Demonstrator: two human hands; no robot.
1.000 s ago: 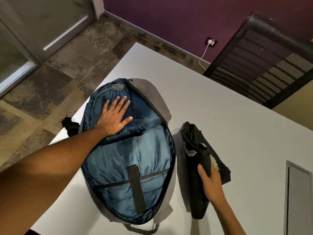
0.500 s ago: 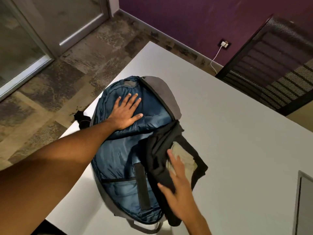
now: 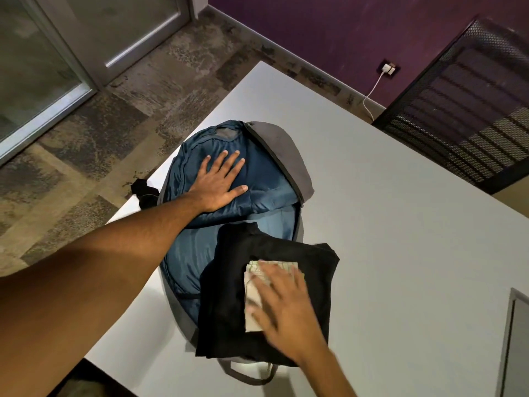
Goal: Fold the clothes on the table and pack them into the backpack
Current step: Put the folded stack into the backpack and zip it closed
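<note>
A grey backpack (image 3: 289,150) with blue lining lies unzipped and flat on the white table (image 3: 400,224). My left hand (image 3: 220,179) presses flat, fingers spread, on the blue inner flap at the far end. A folded black garment (image 3: 226,296) with a pale printed patch lies over the near half of the open compartment, its right edge overhanging the bag's side. My right hand (image 3: 283,308) rests flat on top of it, fingers apart, partly covering the patch and slightly blurred.
The table's left edge runs close beside the backpack, with patterned carpet floor (image 3: 114,124) below. A black strap (image 3: 143,191) hangs over that edge. A black mesh chair (image 3: 463,110) stands at the far right. A grey panel (image 3: 515,339) is set into the table at right.
My right hand lifted the folded black garment from the table beside the backpack and laid it on the open compartment, then flattened on top. My left hand stayed pressed on the flap.
</note>
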